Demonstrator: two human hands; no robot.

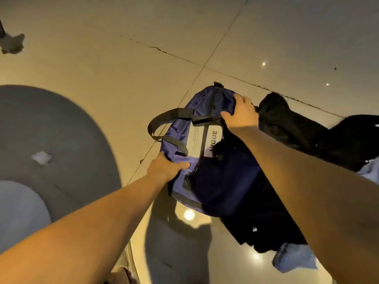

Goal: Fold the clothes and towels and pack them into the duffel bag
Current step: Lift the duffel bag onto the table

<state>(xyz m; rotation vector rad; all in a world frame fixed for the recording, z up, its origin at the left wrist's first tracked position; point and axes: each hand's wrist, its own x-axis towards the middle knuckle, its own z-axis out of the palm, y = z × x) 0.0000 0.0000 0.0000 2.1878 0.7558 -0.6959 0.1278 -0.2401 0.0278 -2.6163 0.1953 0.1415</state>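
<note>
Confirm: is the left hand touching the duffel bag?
Touching. Head view shows the left hand gripping the duffel bag at its near end, thumb across the fabric.

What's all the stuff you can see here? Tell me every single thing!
Blue nylon duffel bag with black straps: one, blue, on the floor in the middle.
Black clothes: one heap, black, right of the bag and against it.
Light blue cloth: two patches, pale blue, lower right by the black clothes.
Round grey rug: one, grey, left.
Pale crumpled scrap: one, whitish, on the rug.
Glossy beige floor tiles: several, beige, under everything.
Left hand: one, grips the bag's near end.
Right hand: one, grips the bag's far top.
</note>
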